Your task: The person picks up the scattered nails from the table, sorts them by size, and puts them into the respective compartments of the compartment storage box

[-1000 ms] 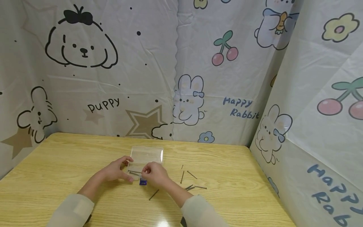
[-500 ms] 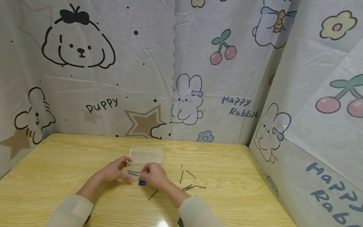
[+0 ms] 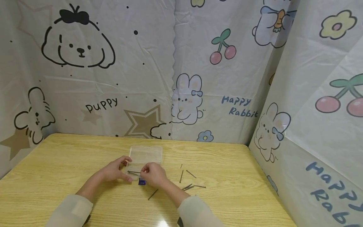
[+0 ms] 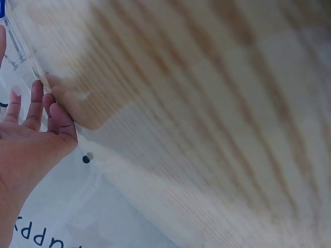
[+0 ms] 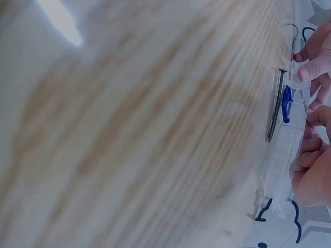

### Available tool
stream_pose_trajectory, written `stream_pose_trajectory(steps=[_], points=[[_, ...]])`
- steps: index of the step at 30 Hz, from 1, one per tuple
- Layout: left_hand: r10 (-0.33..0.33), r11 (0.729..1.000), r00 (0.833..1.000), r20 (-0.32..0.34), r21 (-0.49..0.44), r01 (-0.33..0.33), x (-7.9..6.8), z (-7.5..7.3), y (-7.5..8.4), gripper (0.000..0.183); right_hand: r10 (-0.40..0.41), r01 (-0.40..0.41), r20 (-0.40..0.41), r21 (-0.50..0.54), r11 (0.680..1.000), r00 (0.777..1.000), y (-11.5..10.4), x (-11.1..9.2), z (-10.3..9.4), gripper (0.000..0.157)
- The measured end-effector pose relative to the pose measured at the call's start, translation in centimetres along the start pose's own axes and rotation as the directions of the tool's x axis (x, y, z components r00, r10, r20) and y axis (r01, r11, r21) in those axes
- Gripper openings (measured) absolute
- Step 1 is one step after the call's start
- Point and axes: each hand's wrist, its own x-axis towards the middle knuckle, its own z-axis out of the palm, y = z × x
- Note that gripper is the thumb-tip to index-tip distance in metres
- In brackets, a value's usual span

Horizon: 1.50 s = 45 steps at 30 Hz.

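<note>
A clear plastic box (image 3: pixel 136 166) lies with its lid (image 3: pixel 146 154) tipped back, with several nails (image 3: pixel 132 173) in its near part. At the box's left side, my left hand (image 3: pixel 114 170) holds it, thumb at the near corner and fingers farther back. The right hand (image 3: pixel 154 174) is over the box's right part, its thumb and index finger pinching the end of a long nail. Those fingertips hide part of that nail. In front of the box is its blue latch (image 3: pixel 142 182). Beyond the latch, the right wrist view shows the curled right fingers (image 5: pixel 309 150).
Several loose nails (image 3: pixel 187 187) lie on the wooden table (image 3: pixel 235 179) to the right of the box. Another nail (image 3: pixel 153 194) is nearer, by the right forearm. Printed cloth (image 3: pixel 147 72) hangs behind the table and along its right side.
The head view has shifted slightly. Both hands stay at the box; the nail in the right hand tilts slightly lower at its left end.
</note>
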Motion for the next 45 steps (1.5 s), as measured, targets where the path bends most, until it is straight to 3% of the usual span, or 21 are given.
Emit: stream_pose_trajectory(steps=[18, 25, 34, 45], points=[[0.0, 1.0, 1.0, -0.003, -0.012, 0.0, 0.0, 0.3, 0.1, 0.076, 0.04, -0.04, -0.001, 0.054, 0.998, 0.999, 0.2, 0.1, -0.1, 0.009], [-0.014, 1.0, 1.0, 0.005, -0.005, 0.014, -0.1, 0.5, 0.1, 0.076, -0.002, -0.002, 0.031, 0.112, 0.994, 1.0, 0.5, -0.1, -0.6, 0.009], [-0.023, 1.0, 1.0, -0.011, 0.005, 0.023, 0.0, 0.4, 0.0, 0.076, -0.092, 0.091, 0.016, 0.072, 0.993, 0.996, 1.2, -0.3, -3.0, 0.012], [-0.011, 1.0, 1.0, -0.002, -0.015, 0.011, 0.2, 0.2, -0.3, 0.078, -0.074, 0.074, -0.002, 0.011, 0.997, 0.997, 3.9, -1.3, -6.5, 0.01]])
